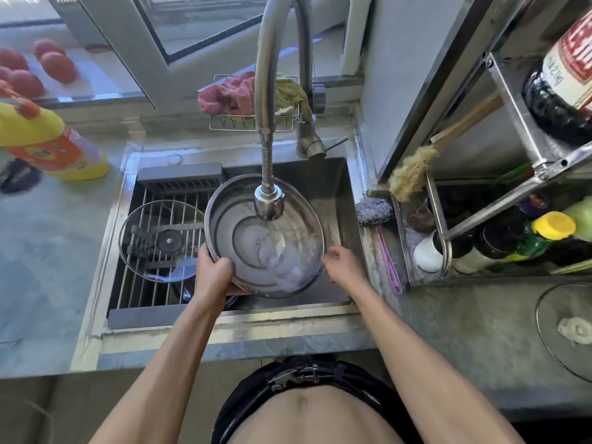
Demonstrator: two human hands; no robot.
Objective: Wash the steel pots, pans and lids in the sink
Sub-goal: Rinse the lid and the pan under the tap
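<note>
glass and steel is how we read the lid (159,240) at the left: it lies flat on the wire rack (134,283) over the left part of the sink (333,174), apart from the running water, and we cannot tell whether it is washed or waiting. beneath the rack's near edge something dark shows, perhaps another pan, too hidden for us to name.

our left hand (213,274) grips the near-left rim of the steel pan (264,235), thumb over the edge and fingers curled underneath, holding it tilted above the basin. water falls from the faucet head (269,203) straight into the pan's bowl and pools toward the low near side, so we judge this piece to be in its rinse, not finished.

our right hand (341,265) sits at the pan's right rim, fingers loosely bent and bunched; whether they touch the rim or hold anything we cannot tell.

further right, a steel scourer (374,211) rests on the counter edge, unused just now. a second glass lid (567,328) lies on the counter at far right with a pale smear on it, so we judge that one still needs washing.
</note>
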